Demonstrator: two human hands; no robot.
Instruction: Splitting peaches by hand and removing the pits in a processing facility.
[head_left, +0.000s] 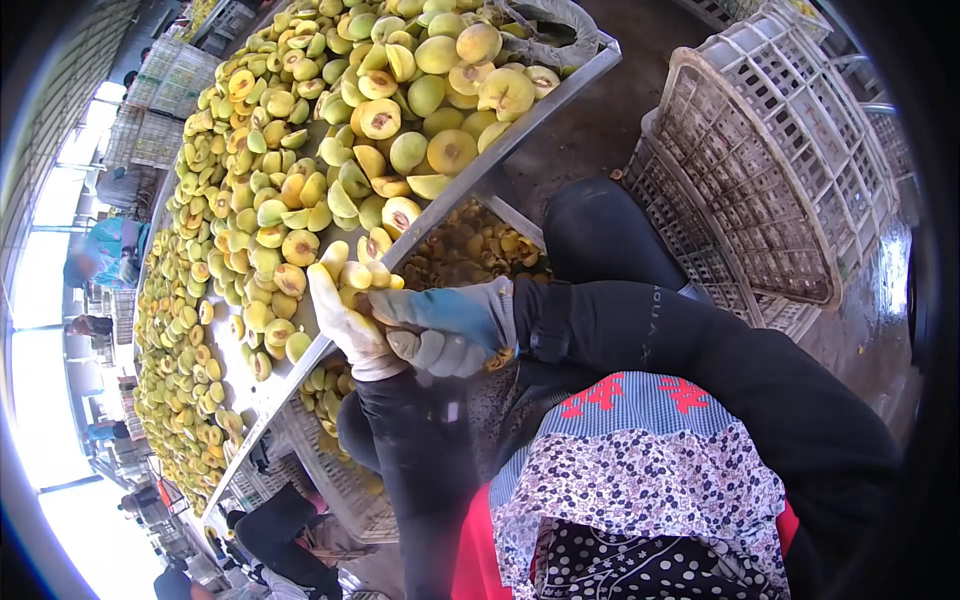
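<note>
My left hand (348,322), in a pale glove with yellow-stained fingertips, curls round a peach half that is mostly hidden between my hands. Pressed against it is my right hand (445,325), in a grey and blue glove, its fingers folded closed. Whatever the right hand grips is covered; a small orange-brown bit shows at its lower edge. Just beyond both hands is the metal rim (420,225) of a sorting table. Cut peach halves (380,120) lie heaped on it, several showing brown pits or hollows.
Stacked plastic crates (760,170) stand at the right on a wet floor. Below the table rim, more cut fruit (475,245) fills a container. A crate (340,480) stands under the table's near side. Other people, one in a teal top (112,250), are along the far left.
</note>
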